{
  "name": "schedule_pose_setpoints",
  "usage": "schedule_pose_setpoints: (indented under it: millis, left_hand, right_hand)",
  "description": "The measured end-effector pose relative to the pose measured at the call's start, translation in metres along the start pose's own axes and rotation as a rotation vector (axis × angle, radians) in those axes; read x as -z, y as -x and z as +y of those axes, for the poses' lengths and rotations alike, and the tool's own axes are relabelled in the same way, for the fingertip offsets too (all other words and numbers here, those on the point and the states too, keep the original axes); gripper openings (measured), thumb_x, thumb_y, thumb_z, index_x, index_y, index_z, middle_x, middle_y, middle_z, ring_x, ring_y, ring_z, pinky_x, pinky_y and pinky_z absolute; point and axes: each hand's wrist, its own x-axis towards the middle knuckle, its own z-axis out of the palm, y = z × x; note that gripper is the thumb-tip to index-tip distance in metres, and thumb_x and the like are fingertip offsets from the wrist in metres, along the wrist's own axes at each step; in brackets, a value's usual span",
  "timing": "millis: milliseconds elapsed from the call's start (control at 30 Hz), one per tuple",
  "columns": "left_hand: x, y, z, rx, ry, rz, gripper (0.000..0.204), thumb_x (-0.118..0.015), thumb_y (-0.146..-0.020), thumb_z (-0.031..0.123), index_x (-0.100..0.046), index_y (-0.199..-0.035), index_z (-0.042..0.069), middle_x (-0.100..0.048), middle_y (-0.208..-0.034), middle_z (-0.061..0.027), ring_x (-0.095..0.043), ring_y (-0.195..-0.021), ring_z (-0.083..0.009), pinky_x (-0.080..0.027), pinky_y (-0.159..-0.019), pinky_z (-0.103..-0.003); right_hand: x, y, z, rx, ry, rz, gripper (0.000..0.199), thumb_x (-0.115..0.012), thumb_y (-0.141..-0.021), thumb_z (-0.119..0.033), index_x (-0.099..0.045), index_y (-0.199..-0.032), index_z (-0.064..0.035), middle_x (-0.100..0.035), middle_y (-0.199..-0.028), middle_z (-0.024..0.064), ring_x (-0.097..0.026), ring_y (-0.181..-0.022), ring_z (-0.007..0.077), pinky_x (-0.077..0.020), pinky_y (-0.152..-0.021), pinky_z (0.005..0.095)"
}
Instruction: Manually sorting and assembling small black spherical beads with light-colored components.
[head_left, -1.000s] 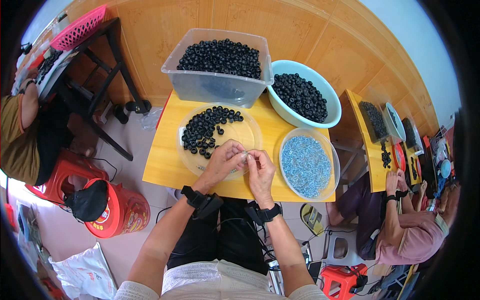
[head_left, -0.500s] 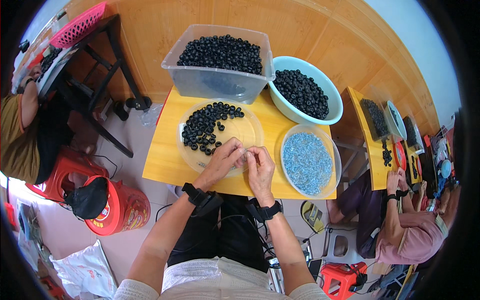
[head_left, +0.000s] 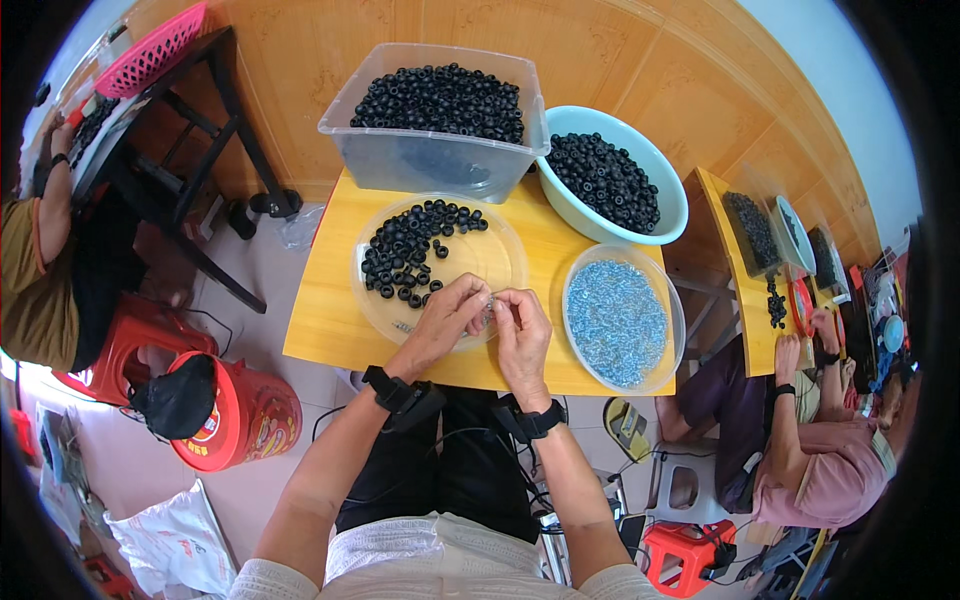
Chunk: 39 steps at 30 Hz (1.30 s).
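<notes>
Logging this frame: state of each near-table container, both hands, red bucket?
Left hand: grip closed, apparently on small item, mostly hidden
Right hand: grip closed, apparently same item
Clear bin: open, holding many black rings
Blue bowl: open, partly filled with black rings
Round tray: open, partly covered by black rings
Round tub: open, holding blue pieces
Red bucket: upright, black item on top
</notes>
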Motion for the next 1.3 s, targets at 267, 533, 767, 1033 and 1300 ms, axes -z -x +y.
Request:
schedule_pose_setpoints:
  millis: [267, 533, 767, 1033, 1300]
  left_hand:
    - [-0.005, 0.002, 0.005, -0.048, 0.144, 0.041, 0.018, -0.061, -0.080, 0.001, -0.050, -0.094, 0.001, -0.055, -0.078, -0.0006, -0.054, -0.068, -0.0047, -0.045, -0.063, -0.018]
    - [-0.002, 0.002, -0.004, -0.066, 0.120, 0.068, 0.014, -0.061, -0.079, -0.002, -0.055, -0.091, -0.003, -0.061, -0.083, -0.0044, -0.059, -0.076, -0.0063, -0.048, -0.068, -0.018]
    - [-0.004, 0.003, -0.004, -0.076, 0.045, 0.095, 0.010, -0.057, -0.082, -0.002, -0.055, -0.091, -0.004, -0.061, -0.079, -0.0032, -0.058, -0.072, -0.0061, -0.048, -0.065, -0.018]
    - [-0.002, 0.001, -0.006, -0.075, 0.039, 0.134, 0.007, -0.055, -0.084, 0.001, -0.055, -0.089, -0.003, -0.060, -0.075, -0.0029, -0.058, -0.066, -0.0065, -0.049, -0.060, -0.020]
    - [0.004, 0.004, -0.003, -0.030, 0.139, 0.083, 0.010, -0.057, -0.085, 0.005, -0.060, -0.092, -0.001, -0.064, -0.082, -0.0049, -0.061, -0.072, -0.0084, -0.050, -0.063, -0.020]
  right_hand:
    - [0.000, 0.003, 0.011, -0.199, -0.195, 0.062, 0.004, -0.059, -0.081, -0.001, -0.056, -0.083, 0.0018, -0.055, -0.072, 0.0084, -0.053, -0.061, 0.0153, -0.0432, -0.057, 0.0255]
    - [-0.001, 0.003, 0.009, -0.111, -0.109, 0.037, 0.005, -0.059, -0.081, -0.001, -0.055, -0.081, 0.0018, -0.054, -0.072, 0.0092, -0.053, -0.061, 0.0169, -0.0429, -0.056, 0.0266]
    - [0.000, 0.002, 0.001, -0.020, 0.051, -0.001, 0.004, -0.057, -0.080, 0.001, -0.054, -0.083, 0.0016, -0.053, -0.075, 0.0124, -0.054, -0.064, 0.0241, -0.0435, -0.057, 0.0296]
    - [0.000, 0.002, -0.006, 0.050, 0.060, -0.010, 0.010, -0.059, -0.079, 0.002, -0.054, -0.088, 0.0022, -0.055, -0.078, 0.0124, -0.058, -0.068, 0.0225, -0.0465, -0.060, 0.0290]
    - [-0.001, 0.001, -0.004, -0.009, -0.032, -0.017, 0.013, -0.061, -0.077, 0.003, -0.058, -0.090, 0.0018, -0.058, -0.077, 0.0107, -0.060, -0.067, 0.0198, -0.0484, -0.061, 0.0266]
